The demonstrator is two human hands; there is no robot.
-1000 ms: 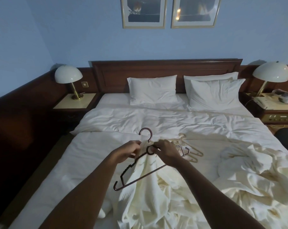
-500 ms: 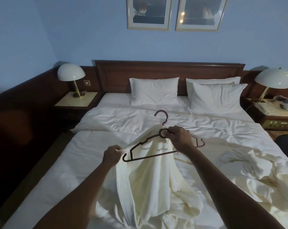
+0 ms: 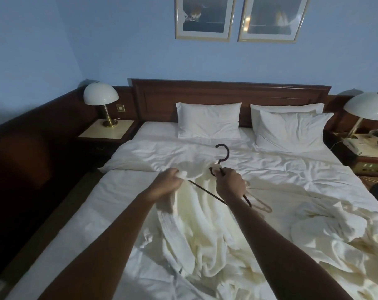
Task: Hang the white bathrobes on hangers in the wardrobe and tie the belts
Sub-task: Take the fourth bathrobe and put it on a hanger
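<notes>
**A:** Over the bed (image 3: 140,213) now, right hand (image 3: 230,184) clamped round the neck of the dark hanger (image 3: 223,153), just under the hook. Why there?

**B:** Control, I'd say. Hold the neck and the whole frame can be steered, hook up and clear of the cloth.

**A:** And the left hand (image 3: 167,185)?

**B:** Fingers bunched on the white bathrobe (image 3: 196,230), at what looks like a shoulder or collar, drawing it over the hanger's left arm. The rest trails down onto the bed.

**A:** The right arm of the hanger is bare?

**B:** It looks so; the bottom bar shows uncovered too.

**A:** A second robe (image 3: 335,239) heaped to the right, pale spare hangers (image 3: 263,207) just beside the right hand.

**B:** Staged within reach, probably. Wardrobe isn't in view; belts untied.
</notes>
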